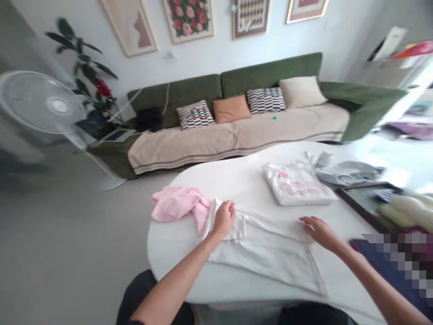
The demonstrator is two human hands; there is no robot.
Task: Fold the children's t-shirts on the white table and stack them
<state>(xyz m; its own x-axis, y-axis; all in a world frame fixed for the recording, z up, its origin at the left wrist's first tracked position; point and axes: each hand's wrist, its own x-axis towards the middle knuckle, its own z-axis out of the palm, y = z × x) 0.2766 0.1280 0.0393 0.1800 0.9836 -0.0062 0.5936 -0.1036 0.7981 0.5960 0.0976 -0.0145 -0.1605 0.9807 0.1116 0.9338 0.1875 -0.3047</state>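
Observation:
A white garment (267,248) lies spread flat on the white oval table (237,180) in front of me. My left hand (223,217) is closed, pinching a fold of the white garment near its left end. My right hand (318,231) lies flat with fingers stretched out, pressing on the garment's right edge. A crumpled pink garment (176,205) rests just left of my left hand. A folded white shirt with a pink print (297,184) sits further back on the table.
Grey-white clothes (345,172) and a dark tray (361,203) sit at the table's right. A dark blue cloth (379,266) lies near my right forearm. Behind stand a green sofa (243,117) with cushions, a white fan (40,101) and a plant (88,67).

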